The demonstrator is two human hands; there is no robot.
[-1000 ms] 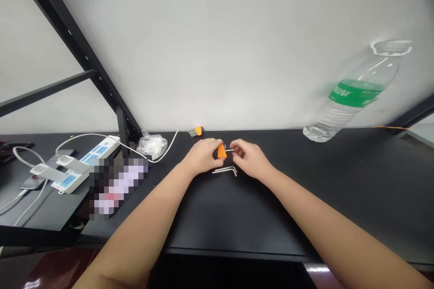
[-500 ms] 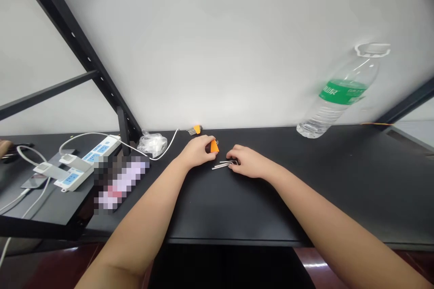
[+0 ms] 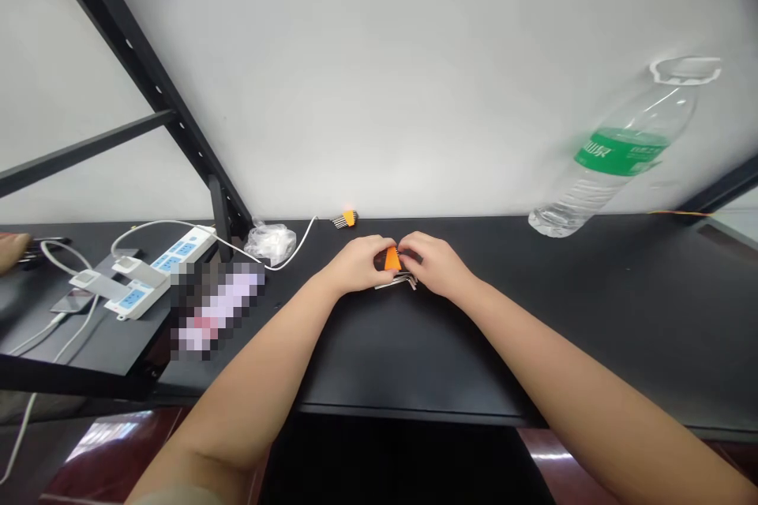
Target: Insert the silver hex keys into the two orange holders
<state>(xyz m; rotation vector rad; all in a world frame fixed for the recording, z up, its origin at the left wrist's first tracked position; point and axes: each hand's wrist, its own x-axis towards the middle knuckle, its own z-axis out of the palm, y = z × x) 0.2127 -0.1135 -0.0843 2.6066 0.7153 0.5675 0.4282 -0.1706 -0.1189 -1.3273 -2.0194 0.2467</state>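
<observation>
My left hand (image 3: 362, 262) is closed around an orange hex key holder (image 3: 392, 259), thumb on the near side and fingers on the far side. My right hand (image 3: 437, 262) meets the holder's right edge with bent, closed fingers. Whatever lies between those fingertips is too small and covered to make out. Just below the holder, several loose silver hex keys (image 3: 398, 281) lie on the black table (image 3: 414, 355), partly hidden by the hands. Another orange hex key set (image 3: 349, 218), with its keys in it, rests against the wall.
A crumpled clear plastic bag (image 3: 271, 243) and a white cable lie left of the hands. A power strip (image 3: 163, 272) with chargers and a phone (image 3: 73, 301) occupy the left shelf. A large water bottle (image 3: 616, 151) stands at back right. Another person's hand (image 3: 13, 251) shows far left.
My right hand has left the loose hex keys and come to the holder's right edge. The left hand still holds the holder, now closer to the right hand. The view has shifted slightly.
</observation>
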